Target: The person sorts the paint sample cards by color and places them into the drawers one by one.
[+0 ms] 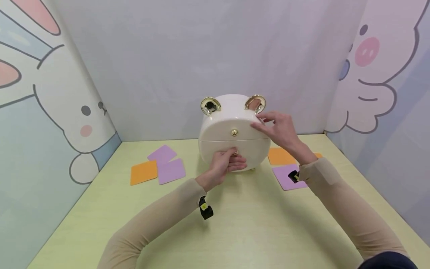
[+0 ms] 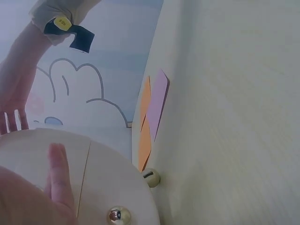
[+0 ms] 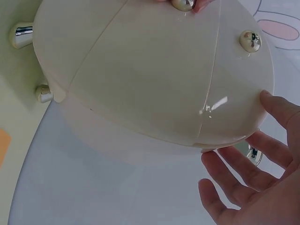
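A glossy white drawer box with gold round ears stands on the table, its front crossed by seams. At the middle drawer's gold knob, the left hand pinches with fingers either side; its palm hides the lower front in the head view. A gold upper knob shows above, and a lower knob appears in the left wrist view. The right hand holds the box's upper right edge, thumb on the front and fingers along the side. The drawers look closed.
Purple cards and an orange card lie left of the box. To the right are an orange card and a purple card, partly behind the right wrist. Cartoon-printed walls enclose the pale table.
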Motion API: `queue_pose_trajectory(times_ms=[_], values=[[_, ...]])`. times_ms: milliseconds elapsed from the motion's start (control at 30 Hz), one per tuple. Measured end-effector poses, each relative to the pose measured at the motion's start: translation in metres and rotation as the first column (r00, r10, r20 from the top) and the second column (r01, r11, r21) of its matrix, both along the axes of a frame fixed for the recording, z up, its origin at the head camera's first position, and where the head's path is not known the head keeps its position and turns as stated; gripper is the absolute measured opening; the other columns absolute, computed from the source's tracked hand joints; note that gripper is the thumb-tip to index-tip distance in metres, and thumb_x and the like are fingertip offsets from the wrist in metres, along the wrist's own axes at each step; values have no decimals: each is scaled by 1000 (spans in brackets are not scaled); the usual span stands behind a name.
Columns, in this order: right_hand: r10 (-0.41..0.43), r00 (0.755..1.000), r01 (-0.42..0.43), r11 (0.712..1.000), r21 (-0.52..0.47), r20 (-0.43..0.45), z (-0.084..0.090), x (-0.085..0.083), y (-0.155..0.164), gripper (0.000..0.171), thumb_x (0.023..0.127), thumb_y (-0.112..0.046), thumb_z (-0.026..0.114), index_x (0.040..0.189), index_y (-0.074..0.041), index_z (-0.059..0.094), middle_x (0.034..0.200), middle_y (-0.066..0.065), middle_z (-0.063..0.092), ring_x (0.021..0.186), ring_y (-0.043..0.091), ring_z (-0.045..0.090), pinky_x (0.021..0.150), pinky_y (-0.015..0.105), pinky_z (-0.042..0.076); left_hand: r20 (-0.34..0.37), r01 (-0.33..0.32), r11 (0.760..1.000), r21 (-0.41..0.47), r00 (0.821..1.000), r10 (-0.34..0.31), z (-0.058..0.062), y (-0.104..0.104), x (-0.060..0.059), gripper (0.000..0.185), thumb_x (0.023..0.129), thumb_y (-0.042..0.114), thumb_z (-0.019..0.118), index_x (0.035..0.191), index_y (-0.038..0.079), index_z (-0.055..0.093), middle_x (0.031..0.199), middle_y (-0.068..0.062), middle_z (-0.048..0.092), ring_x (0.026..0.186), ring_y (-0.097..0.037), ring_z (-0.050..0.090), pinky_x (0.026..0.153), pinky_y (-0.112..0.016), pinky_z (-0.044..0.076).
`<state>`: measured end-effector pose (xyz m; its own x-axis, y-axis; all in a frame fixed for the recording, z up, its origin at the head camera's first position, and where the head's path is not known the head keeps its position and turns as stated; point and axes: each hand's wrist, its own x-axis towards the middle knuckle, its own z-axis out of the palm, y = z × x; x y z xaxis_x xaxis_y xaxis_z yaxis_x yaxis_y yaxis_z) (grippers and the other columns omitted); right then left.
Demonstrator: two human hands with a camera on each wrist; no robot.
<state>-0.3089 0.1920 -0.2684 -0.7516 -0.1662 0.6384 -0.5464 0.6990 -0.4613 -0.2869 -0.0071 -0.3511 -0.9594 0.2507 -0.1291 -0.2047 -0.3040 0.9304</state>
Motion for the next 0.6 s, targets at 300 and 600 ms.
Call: queue_pose_trajectory(times_ms=[300,600], values=[[11,1000,-11,1000,-4,-10,1,-2,1,34,81,-26,78,107,-4,74,107,18,72,91,36,69,68,36,49,8,3,1000,15,1000,-3,1,-1,5,31,99,20,52,97,-10,61,71,-12,71,64,-19,71,73,-35,61],[1,999,0,1000,-9,36,2,0,1,37,82,-29,77,109,-5,73,111,17,71,94,35,68,66,30,47,17,16,1000,-4,1000,-16,2,-3,14,34,98,19,53,105,-13,60,74,-12,72,67,-20,72,76,-35,61]])
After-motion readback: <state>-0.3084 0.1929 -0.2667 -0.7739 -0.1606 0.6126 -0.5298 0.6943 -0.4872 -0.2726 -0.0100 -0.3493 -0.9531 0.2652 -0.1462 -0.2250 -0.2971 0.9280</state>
